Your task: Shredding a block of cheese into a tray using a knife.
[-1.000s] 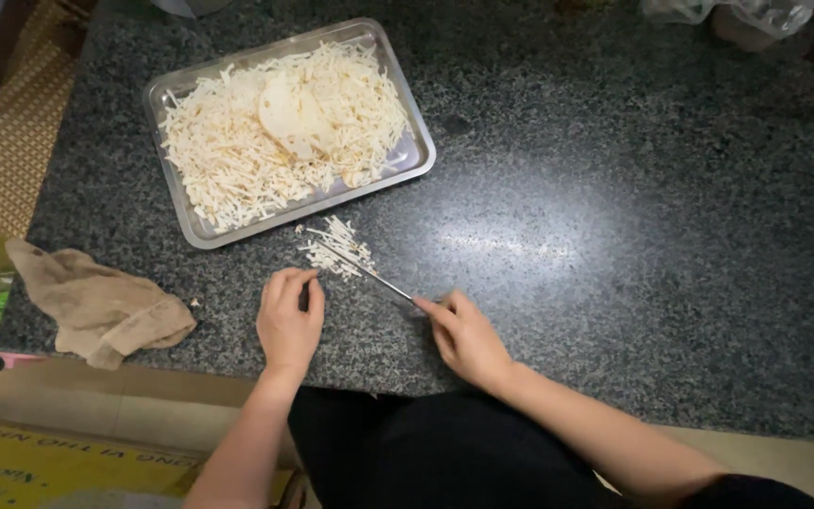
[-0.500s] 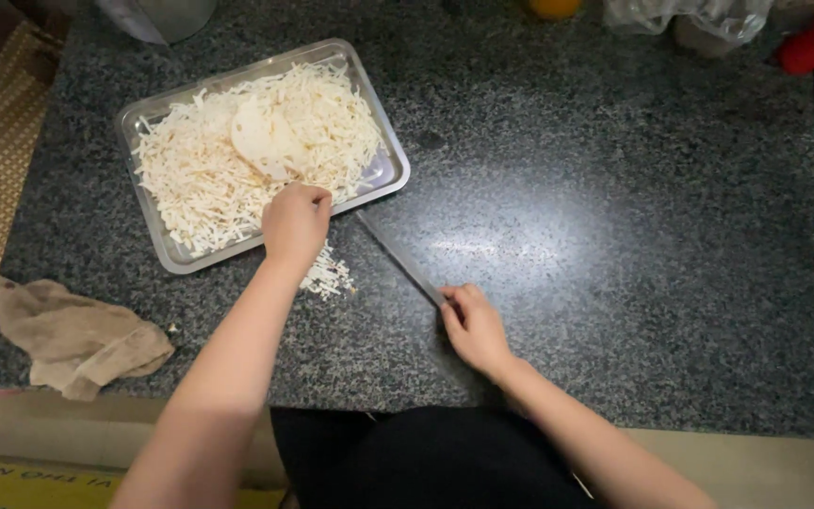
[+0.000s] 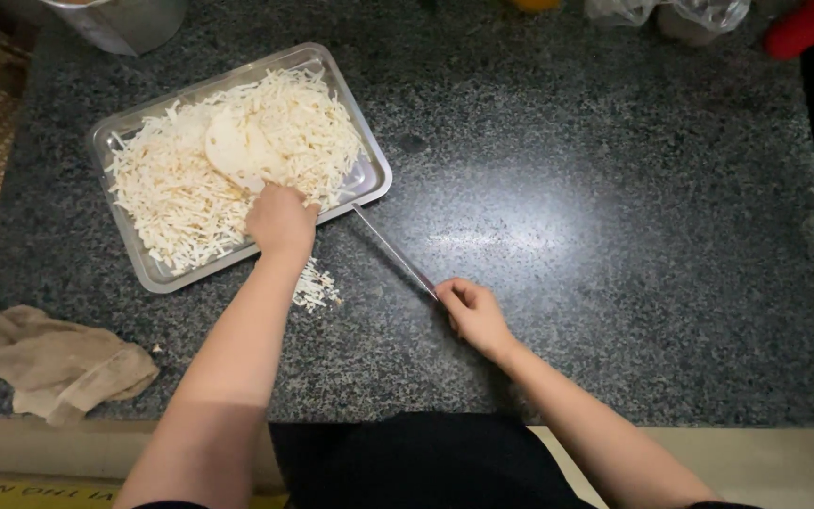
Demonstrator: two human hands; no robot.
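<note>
A person at a dark speckled stone worktop [image 3: 614,245] reaches the left hand [image 3: 280,221] into a shallow metal tray [image 3: 148,273] heaped with pale shredded strips [image 3: 176,188]. The hand rests at the tray's near edge, fingers curled down into the shreds at the foot of a flat, pale round piece [image 3: 237,151] that lies on top of the heap; whether the fingers have closed on anything cannot be told from above. The right hand [image 3: 473,316] lies on the worktop well to the right of the tray, clamped around the handle of a knife [image 3: 393,250]. The narrow blade runs from that hand up and to the left, its tip just beside the tray's near right corner, close to the left hand but apart from it. A small scatter of cut strips [image 3: 316,287] lies on the stone just below the tray, beside the left forearm and between the two hands. A crumpled beige cloth [image 3: 54,363] sits at the worktop's near left edge, well apart from both hands. A metal pot [image 3: 124,21] stands beyond the tray at the far left, and a clear plastic bag [image 3: 680,14] and a red object [image 3: 807,26] lie along the far right edge.
</note>
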